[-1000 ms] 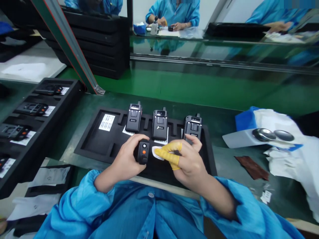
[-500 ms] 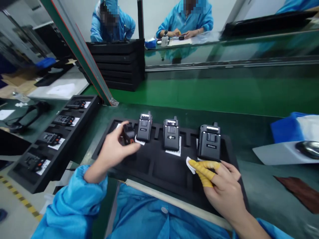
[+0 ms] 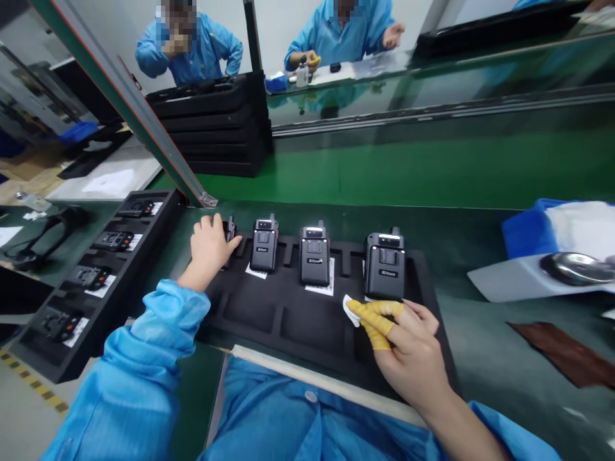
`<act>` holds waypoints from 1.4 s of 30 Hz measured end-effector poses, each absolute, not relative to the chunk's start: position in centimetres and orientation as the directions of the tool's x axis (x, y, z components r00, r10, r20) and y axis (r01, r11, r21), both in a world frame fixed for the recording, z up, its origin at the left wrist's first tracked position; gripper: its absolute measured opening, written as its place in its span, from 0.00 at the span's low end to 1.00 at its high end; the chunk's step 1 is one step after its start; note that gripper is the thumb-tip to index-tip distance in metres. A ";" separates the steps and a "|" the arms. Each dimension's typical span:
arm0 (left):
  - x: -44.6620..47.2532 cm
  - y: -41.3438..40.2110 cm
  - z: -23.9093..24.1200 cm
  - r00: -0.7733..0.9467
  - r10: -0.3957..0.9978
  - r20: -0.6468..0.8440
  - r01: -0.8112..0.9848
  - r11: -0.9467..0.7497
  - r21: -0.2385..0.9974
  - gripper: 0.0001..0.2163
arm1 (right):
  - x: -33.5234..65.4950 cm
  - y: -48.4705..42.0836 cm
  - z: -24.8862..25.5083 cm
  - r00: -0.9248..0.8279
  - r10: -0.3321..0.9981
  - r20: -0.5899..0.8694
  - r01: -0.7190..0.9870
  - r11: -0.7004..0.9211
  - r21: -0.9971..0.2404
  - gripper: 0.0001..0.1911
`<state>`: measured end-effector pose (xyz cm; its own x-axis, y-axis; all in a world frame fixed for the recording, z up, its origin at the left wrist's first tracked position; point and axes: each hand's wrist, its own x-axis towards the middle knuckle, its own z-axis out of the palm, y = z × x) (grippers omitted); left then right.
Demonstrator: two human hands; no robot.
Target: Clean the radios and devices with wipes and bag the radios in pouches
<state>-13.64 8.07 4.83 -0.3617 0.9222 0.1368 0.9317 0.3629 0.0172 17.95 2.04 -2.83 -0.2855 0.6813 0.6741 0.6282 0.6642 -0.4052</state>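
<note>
Covering radio (image 3: 231, 228): left hand (image 3: 208, 246); pinching white pad (image 3: 350, 310): right hand (image 3: 408, 342).

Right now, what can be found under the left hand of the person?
Under the left hand is a dark handheld device, with a strip of its right side showing. The hand covers the rest, and what lies beneath the device is hidden.
</note>
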 end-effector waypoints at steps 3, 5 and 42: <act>-11.2 8.0 4.3 -0.205 0.950 0.235 0.975 0.177 0.135 0.30 | 17.8 2.1 -2.7 -0.288 0.694 0.660 0.630 0.657 -0.415 0.24; -9.4 8.4 3.7 -0.177 0.965 0.194 0.966 0.133 0.222 0.35 | 17.8 2.1 -2.6 -0.302 0.682 0.666 0.626 0.669 -0.401 0.24; -4.3 0.4 4.6 0.108 0.951 0.290 0.464 -0.307 0.831 0.22 | 11.3 3.1 5.0 -0.467 0.454 0.759 0.518 0.836 -0.181 0.24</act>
